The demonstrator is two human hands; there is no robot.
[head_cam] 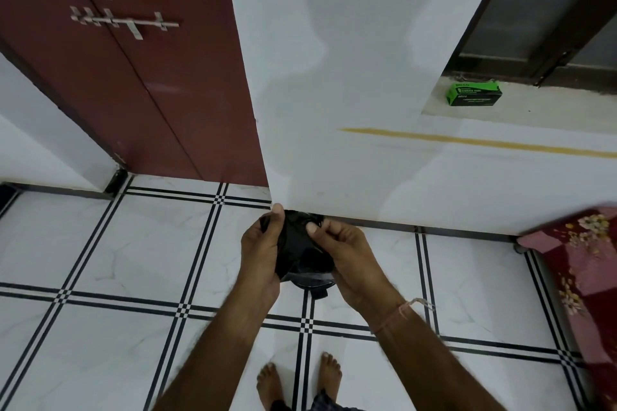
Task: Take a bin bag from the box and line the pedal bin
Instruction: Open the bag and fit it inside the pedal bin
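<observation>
A black bin bag (297, 243) is bunched between both hands at chest height. My left hand (263, 250) grips its left side with the thumb on top. My right hand (347, 253) pinches the right side of the bag between thumb and fingers. Below the hands, the pedal bin (312, 282) stands on the floor against the wall, mostly hidden by the bag and hands; only its dark lower rim and pedal show. The green box of bin bags (473, 94) sits on a window ledge at the upper right, far from both hands.
A white wall corner (334, 110) rises straight ahead. A dark red double door (117, 60) is at the left. A bed with a red floral cover (581, 274) sits at the right edge. My bare feet (300, 380) stand on white tiles with black lines.
</observation>
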